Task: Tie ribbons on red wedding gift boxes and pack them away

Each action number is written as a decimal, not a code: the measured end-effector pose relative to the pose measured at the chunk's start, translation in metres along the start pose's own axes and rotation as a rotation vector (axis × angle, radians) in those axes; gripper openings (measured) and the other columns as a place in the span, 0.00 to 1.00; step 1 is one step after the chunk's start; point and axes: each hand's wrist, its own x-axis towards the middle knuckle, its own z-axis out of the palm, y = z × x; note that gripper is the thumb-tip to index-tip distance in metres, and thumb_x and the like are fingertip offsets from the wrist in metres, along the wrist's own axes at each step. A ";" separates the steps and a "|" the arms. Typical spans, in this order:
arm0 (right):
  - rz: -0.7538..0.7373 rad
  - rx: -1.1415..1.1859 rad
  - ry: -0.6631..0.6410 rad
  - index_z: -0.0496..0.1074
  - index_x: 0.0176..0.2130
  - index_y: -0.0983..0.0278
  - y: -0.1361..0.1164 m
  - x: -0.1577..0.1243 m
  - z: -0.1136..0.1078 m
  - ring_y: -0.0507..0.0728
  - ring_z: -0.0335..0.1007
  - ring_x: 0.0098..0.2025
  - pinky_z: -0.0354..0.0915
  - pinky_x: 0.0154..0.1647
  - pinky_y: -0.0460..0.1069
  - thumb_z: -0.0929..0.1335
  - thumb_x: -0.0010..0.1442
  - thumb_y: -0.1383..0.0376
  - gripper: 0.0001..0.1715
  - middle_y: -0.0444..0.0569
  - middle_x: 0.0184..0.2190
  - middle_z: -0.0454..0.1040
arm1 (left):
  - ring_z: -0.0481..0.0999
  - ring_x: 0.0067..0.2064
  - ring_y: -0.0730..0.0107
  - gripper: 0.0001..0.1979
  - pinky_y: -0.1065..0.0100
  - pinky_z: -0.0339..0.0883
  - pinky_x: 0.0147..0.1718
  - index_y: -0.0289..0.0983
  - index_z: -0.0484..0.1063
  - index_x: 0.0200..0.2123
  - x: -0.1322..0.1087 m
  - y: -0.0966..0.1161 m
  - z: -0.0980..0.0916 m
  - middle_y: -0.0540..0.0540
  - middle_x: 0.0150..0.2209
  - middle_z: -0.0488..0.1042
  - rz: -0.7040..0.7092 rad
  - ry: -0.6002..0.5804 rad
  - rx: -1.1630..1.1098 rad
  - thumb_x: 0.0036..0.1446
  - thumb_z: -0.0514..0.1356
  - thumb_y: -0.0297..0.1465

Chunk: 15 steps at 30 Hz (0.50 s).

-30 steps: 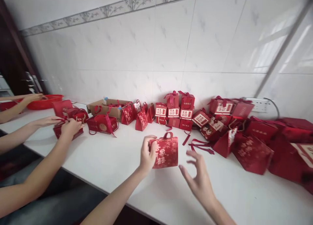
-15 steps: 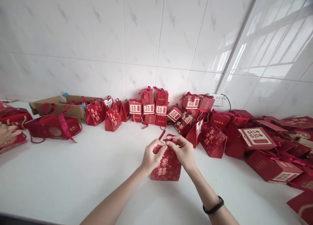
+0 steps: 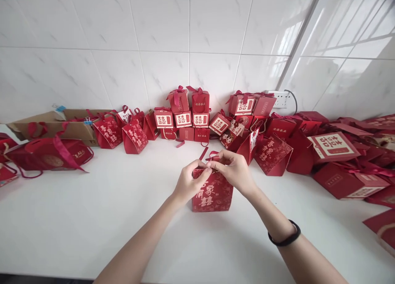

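Note:
A red gift box (image 3: 212, 195) with pale Chinese lettering stands upright on the white table in front of me. Both hands meet at its top. My left hand (image 3: 189, 179) pinches a red ribbon at the box's upper edge. My right hand (image 3: 233, 169) is closed on the same ribbon (image 3: 212, 155), its thumb and fingertips touching those of the left. A loop and a loose end of the ribbon rise above the fingers. My fingers hide the top of the box and the middle of the ribbon.
Stacked small red boxes (image 3: 185, 119) stand against the tiled wall. A cardboard tray (image 3: 61, 115) and a long red box (image 3: 51, 154) lie at left. Many red boxes (image 3: 345, 185) are heaped at right, near a power strip (image 3: 279, 100). White table surface (image 3: 92, 222) shows around my forearms.
My view has tilted down and come closer. Both hands stay at the ribbon, the right fingers drawn nearer the left. A person's hand at the far left has gone out of view.

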 end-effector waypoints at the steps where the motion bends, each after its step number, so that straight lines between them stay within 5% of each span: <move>1: 0.019 0.038 0.017 0.66 0.22 0.64 0.002 -0.002 0.002 0.50 0.59 0.22 0.55 0.22 0.45 0.72 0.48 0.51 0.21 0.41 0.18 0.67 | 0.74 0.35 0.69 0.08 0.70 0.67 0.36 0.37 0.69 0.31 0.001 0.003 0.000 0.49 0.31 0.74 -0.013 -0.021 -0.026 0.54 0.58 0.36; 4: 0.029 0.133 0.046 0.66 0.25 0.63 0.009 -0.009 0.004 0.51 0.62 0.24 0.59 0.25 0.46 0.71 0.49 0.48 0.22 0.42 0.21 0.68 | 0.76 0.38 0.67 0.10 0.70 0.70 0.37 0.36 0.72 0.36 0.007 0.015 -0.002 0.47 0.35 0.77 -0.057 -0.074 -0.019 0.50 0.62 0.35; 9: -0.103 0.232 0.062 0.68 0.40 0.61 0.014 -0.020 -0.002 0.54 0.69 0.32 0.66 0.34 0.49 0.60 0.61 0.46 0.23 0.46 0.29 0.72 | 0.76 0.32 0.69 0.06 0.70 0.70 0.34 0.37 0.73 0.29 0.013 0.026 -0.003 0.48 0.30 0.77 -0.002 -0.106 0.117 0.53 0.60 0.34; 15: -0.176 0.081 0.070 0.68 0.30 0.62 0.022 -0.033 -0.004 0.52 0.67 0.29 0.65 0.30 0.47 0.67 0.58 0.61 0.07 0.44 0.26 0.71 | 0.74 0.30 0.72 0.08 0.73 0.68 0.32 0.37 0.71 0.26 0.003 0.013 0.007 0.50 0.27 0.76 0.099 0.053 0.149 0.55 0.60 0.33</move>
